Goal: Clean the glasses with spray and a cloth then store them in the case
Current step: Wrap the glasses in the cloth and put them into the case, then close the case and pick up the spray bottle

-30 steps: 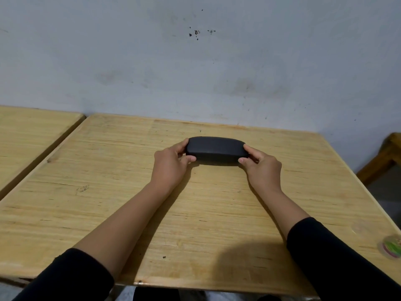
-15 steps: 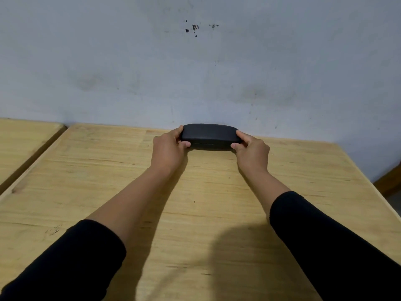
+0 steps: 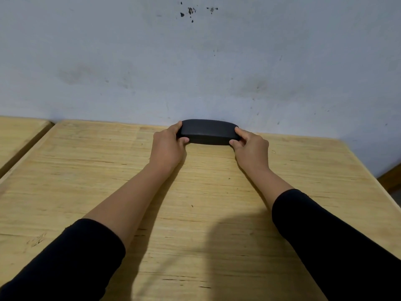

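Note:
A black glasses case (image 3: 208,131), closed, lies at the far edge of the wooden table (image 3: 195,203), close to the wall. My left hand (image 3: 168,144) grips its left end with the thumb in front and fingers behind. My right hand (image 3: 251,146) grips its right end the same way. The glasses, the spray and the cloth are not in view.
A grey-blue wall (image 3: 195,61) rises directly behind the case. A second wooden table (image 3: 17,131) stands to the left across a narrow gap. A piece of wooden furniture (image 3: 390,179) shows at the right edge.
Both hands have pushed the closed case away from me, from the middle of the table to its far edge by the wall. The grip on both ends is unchanged.

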A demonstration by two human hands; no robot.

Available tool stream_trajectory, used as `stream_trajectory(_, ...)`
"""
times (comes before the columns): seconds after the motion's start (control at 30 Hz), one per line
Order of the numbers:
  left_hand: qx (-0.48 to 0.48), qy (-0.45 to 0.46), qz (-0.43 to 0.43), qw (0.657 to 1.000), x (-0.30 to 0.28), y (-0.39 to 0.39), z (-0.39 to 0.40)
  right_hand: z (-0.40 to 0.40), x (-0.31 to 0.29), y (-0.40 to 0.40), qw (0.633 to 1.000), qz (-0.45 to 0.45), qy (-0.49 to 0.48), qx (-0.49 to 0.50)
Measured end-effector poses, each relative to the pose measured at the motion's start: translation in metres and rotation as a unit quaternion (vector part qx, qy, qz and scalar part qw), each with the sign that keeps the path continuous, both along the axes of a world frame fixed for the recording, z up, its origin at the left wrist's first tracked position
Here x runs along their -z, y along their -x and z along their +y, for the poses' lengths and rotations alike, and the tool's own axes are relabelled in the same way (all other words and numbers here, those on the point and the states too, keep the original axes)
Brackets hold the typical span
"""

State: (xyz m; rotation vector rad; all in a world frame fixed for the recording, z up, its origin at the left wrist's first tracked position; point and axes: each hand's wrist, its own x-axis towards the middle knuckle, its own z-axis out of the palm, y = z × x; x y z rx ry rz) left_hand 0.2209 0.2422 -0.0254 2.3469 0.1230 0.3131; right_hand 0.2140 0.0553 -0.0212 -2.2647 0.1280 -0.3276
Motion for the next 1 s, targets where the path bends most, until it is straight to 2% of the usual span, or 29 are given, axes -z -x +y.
stream_trajectory(0.27, 0.038, -0.073, 0.010, 0.997, -0.008, 0.008, -0.002, 0.004, 0.003, 0.002, 0.977, -0.005, 0.202, -0.061)
stream_trajectory(0.47, 0.059, -0.181, 0.031, 0.981, -0.015, 0.014, -0.005, -0.002, -0.005, 0.009, 0.938, 0.049, 0.330, -0.091)
stream_trajectory(0.6, 0.069, -0.268, -0.013, 0.961, -0.026, 0.025, -0.012, -0.002, -0.015, 0.021, 0.938, 0.044, 0.335, -0.080)
stream_trajectory(0.8, 0.067, -0.307, -0.049, 0.948, -0.046, 0.042, -0.017, -0.002, -0.037, 0.048, 0.938, -0.007, 0.341, -0.062)
stream_trajectory(1.0, 0.067, -0.308, -0.095, 0.944, -0.075, 0.074, -0.027, -0.008, -0.068, 0.083, 0.935, -0.026, 0.350, -0.055)
